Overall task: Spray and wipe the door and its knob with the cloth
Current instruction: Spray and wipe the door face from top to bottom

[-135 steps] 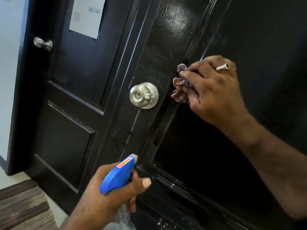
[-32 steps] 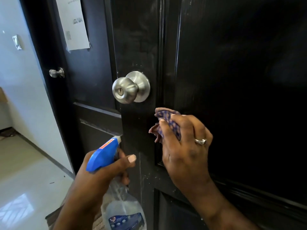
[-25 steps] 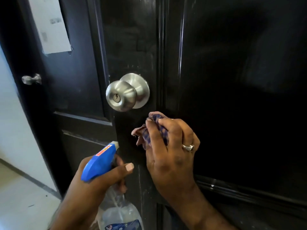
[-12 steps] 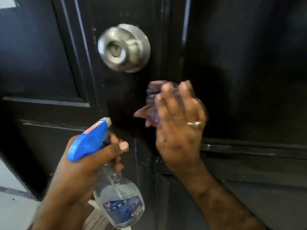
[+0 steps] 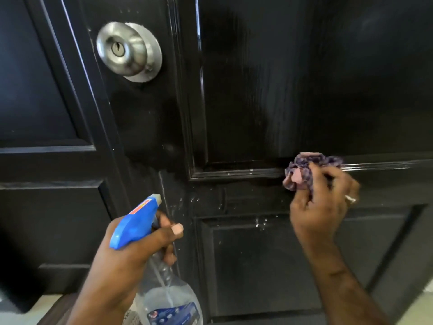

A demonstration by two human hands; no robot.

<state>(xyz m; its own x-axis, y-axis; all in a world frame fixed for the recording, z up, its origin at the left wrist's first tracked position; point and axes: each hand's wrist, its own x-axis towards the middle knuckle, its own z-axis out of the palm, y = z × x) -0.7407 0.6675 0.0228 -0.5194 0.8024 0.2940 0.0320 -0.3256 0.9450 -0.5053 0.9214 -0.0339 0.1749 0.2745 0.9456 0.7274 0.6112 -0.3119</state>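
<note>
Against door moulding: right hand pinches cloth; left hand grips spray bottle.

Both forearms are showing bare up to the frame's lower edge, with no sleeve, watch or bracelet reaching into view. The right hand is wearing a silver-toned ring on one finger (which finger is hard to tell, since the hand is slightly blurred). The left hand is wearing pale pink polish on its thumbnail, which is looking short and squared. The other nails are staying hidden.
</note>
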